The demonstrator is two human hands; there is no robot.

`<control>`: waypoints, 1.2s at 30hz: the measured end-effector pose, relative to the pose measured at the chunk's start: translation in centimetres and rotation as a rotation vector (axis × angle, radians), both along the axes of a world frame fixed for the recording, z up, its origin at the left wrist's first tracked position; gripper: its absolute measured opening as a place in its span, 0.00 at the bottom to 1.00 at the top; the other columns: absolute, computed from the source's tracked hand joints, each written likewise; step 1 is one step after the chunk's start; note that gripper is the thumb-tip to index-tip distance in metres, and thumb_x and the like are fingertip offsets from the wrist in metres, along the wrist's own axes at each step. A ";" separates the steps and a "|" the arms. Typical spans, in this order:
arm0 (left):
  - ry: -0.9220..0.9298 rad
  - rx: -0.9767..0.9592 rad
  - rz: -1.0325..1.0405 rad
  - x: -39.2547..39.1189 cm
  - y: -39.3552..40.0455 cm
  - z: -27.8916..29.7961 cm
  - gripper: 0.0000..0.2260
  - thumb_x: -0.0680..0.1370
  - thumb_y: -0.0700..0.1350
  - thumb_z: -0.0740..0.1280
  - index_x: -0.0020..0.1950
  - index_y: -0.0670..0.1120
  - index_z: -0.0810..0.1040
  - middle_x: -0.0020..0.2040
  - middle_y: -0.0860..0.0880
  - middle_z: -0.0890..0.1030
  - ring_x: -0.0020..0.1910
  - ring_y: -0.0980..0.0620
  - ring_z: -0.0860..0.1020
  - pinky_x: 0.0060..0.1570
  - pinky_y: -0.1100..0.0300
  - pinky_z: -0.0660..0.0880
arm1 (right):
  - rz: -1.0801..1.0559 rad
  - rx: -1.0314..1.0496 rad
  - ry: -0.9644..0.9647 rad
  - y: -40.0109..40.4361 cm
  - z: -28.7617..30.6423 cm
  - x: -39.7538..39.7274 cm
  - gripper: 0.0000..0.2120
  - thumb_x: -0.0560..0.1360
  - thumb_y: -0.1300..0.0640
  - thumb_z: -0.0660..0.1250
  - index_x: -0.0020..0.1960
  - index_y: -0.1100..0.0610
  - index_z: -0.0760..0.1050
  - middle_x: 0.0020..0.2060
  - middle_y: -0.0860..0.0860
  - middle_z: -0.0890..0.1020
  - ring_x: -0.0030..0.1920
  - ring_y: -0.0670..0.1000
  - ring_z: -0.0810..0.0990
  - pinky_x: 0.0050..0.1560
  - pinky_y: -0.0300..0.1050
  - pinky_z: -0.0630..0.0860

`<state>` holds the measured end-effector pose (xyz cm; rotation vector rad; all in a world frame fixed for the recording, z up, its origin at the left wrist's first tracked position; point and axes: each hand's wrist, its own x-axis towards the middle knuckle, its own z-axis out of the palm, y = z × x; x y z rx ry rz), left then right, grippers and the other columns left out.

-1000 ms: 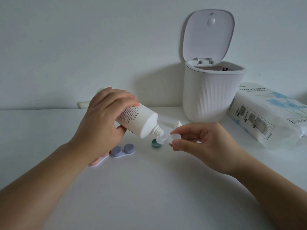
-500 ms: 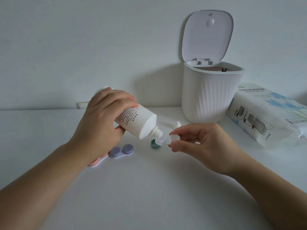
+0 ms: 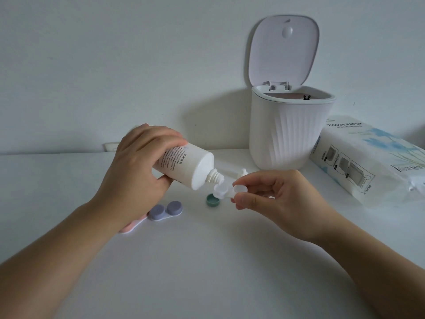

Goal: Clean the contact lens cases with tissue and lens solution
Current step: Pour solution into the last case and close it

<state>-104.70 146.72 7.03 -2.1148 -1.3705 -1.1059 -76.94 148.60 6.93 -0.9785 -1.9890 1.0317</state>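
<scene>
Left hand [image 3: 135, 171] grips tilted solution bottle [image 3: 184, 166], nozzle over clear lens case [image 3: 226, 191] pinched by right hand [image 3: 273, 194]

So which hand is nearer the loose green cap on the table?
Right. The right hand pinches the clear case just right of the green cap; the left hand, gripping the solution bottle, sits farther off to its left.

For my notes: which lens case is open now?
The clear lens case pinched in the right hand; its wells are uncapped, while the purple lens case on the table keeps both caps on.
</scene>
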 end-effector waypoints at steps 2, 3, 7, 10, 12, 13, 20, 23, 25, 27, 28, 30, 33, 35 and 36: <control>-0.043 -0.026 -0.003 0.2 -0.2 0.1 0.27 0.64 0.30 0.78 0.61 0.45 0.79 0.61 0.53 0.79 0.62 0.46 0.74 0.67 0.57 0.66 | -0.002 -0.002 0.007 0.1 -0.1 0.0 0.08 0.72 0.51 0.75 0.51 0.48 0.83 0.38 0.45 0.88 0.44 0.43 0.87 0.48 0.32 0.79; -0.064 -0.037 -0.003 0.2 -0.4 0.1 0.27 0.64 0.30 0.78 0.61 0.45 0.79 0.60 0.54 0.78 0.62 0.48 0.74 0.66 0.57 0.67 | 0.001 -0.006 0.014 0.1 -0.1 0.0 0.08 0.72 0.51 0.75 0.51 0.47 0.83 0.39 0.45 0.88 0.44 0.43 0.87 0.48 0.31 0.79; -0.154 -0.077 0.004 0.2 -0.7 0.2 0.30 0.64 0.31 0.80 0.63 0.47 0.78 0.60 0.61 0.76 0.62 0.59 0.71 0.63 0.69 0.65 | 0.033 -0.038 0.029 0.3 -0.2 0.1 0.09 0.74 0.52 0.75 0.54 0.46 0.81 0.41 0.47 0.88 0.45 0.44 0.87 0.49 0.33 0.79; -0.222 -0.104 0.010 0.3 -0.9 0.1 0.31 0.64 0.33 0.81 0.63 0.50 0.78 0.57 0.68 0.74 0.61 0.69 0.68 0.61 0.76 0.62 | 0.067 -0.047 0.009 0.2 -0.2 0.2 0.08 0.75 0.53 0.74 0.53 0.47 0.80 0.41 0.47 0.88 0.46 0.45 0.87 0.52 0.37 0.80; -0.256 -0.117 0.015 0.3 -1.0 0.0 0.31 0.64 0.34 0.81 0.63 0.51 0.77 0.58 0.70 0.73 0.60 0.72 0.67 0.59 0.77 0.62 | 0.082 -0.047 -0.001 0.2 -0.2 0.2 0.05 0.76 0.55 0.74 0.50 0.48 0.80 0.41 0.48 0.88 0.45 0.47 0.87 0.52 0.41 0.81; -0.270 -0.123 0.018 0.3 -1.0 0.0 0.31 0.64 0.35 0.81 0.64 0.52 0.77 0.58 0.69 0.73 0.60 0.71 0.67 0.58 0.77 0.63 | 0.090 -0.040 -0.017 0.1 -0.2 0.2 0.05 0.76 0.55 0.74 0.49 0.47 0.80 0.41 0.49 0.88 0.44 0.48 0.87 0.50 0.43 0.81; -0.375 -0.187 0.004 0.2 -1.4 0.0 0.31 0.65 0.38 0.81 0.62 0.61 0.74 0.58 0.68 0.76 0.59 0.68 0.71 0.53 0.79 0.63 | 0.133 -0.033 -0.100 -0.1 0.0 0.2 0.06 0.75 0.56 0.74 0.47 0.47 0.79 0.37 0.47 0.86 0.36 0.49 0.85 0.38 0.33 0.76; -0.391 -0.204 -0.002 0.3 -1.5 0.0 0.32 0.66 0.39 0.81 0.61 0.62 0.74 0.58 0.68 0.75 0.59 0.67 0.71 0.53 0.79 0.64 | 0.154 0.022 -0.175 0.0 -0.1 0.3 0.05 0.75 0.54 0.74 0.47 0.45 0.80 0.36 0.39 0.84 0.31 0.42 0.79 0.35 0.29 0.72; -0.390 -0.207 -0.008 0.3 -1.5 0.0 0.32 0.66 0.38 0.81 0.61 0.62 0.74 0.58 0.68 0.75 0.59 0.66 0.72 0.53 0.79 0.64 | 0.143 0.105 -0.245 0.0 -0.2 0.3 0.06 0.74 0.52 0.75 0.46 0.42 0.81 0.33 0.32 0.80 0.30 0.38 0.74 0.34 0.25 0.67; -0.388 -0.208 -0.014 0.4 -1.5 0.0 0.32 0.66 0.38 0.81 0.61 0.62 0.74 0.58 0.67 0.76 0.58 0.65 0.72 0.53 0.79 0.64 | 0.133 0.151 -0.270 0.0 -0.2 0.4 0.07 0.73 0.52 0.77 0.45 0.41 0.82 0.33 0.31 0.78 0.30 0.39 0.71 0.34 0.24 0.66; -0.389 -0.207 -0.016 0.4 -1.5 0.0 0.32 0.66 0.38 0.81 0.61 0.61 0.74 0.58 0.67 0.76 0.58 0.65 0.72 0.53 0.79 0.64 | 0.132 0.160 -0.277 0.0 -0.3 0.4 0.07 0.72 0.51 0.77 0.45 0.40 0.82 0.34 0.33 0.78 0.31 0.40 0.70 0.35 0.25 0.66; -0.399 -0.210 -0.019 0.4 -1.6 0.0 0.31 0.66 0.38 0.81 0.61 0.62 0.74 0.58 0.67 0.76 0.58 0.65 0.72 0.52 0.79 0.64 | 0.132 0.168 -0.304 0.2 -0.6 0.3 0.08 0.70 0.49 0.77 0.47 0.39 0.82 0.37 0.38 0.77 0.33 0.41 0.70 0.37 0.28 0.67; -0.417 -0.220 -0.026 0.4 -1.6 0.0 0.31 0.66 0.38 0.80 0.60 0.64 0.73 0.56 0.70 0.75 0.58 0.66 0.72 0.51 0.79 0.65 | 0.146 0.167 -0.331 0.5 -0.9 0.3 0.08 0.70 0.50 0.78 0.48 0.41 0.83 0.33 0.39 0.74 0.33 0.42 0.70 0.37 0.31 0.67; -0.426 -0.229 -0.029 0.4 -1.7 0.0 0.32 0.66 0.38 0.80 0.59 0.66 0.73 0.55 0.73 0.74 0.58 0.66 0.72 0.50 0.79 0.65 | 0.149 0.170 -0.346 0.5 -0.9 0.2 0.08 0.71 0.52 0.78 0.48 0.43 0.84 0.32 0.39 0.72 0.32 0.42 0.70 0.37 0.31 0.66; -0.431 -0.234 -0.031 0.4 -1.7 0.0 0.32 0.67 0.38 0.80 0.59 0.66 0.73 0.54 0.73 0.74 0.58 0.66 0.72 0.50 0.79 0.65 | 0.150 0.173 -0.356 0.5 -0.9 0.3 0.08 0.71 0.52 0.78 0.48 0.43 0.84 0.32 0.39 0.72 0.32 0.42 0.70 0.37 0.31 0.66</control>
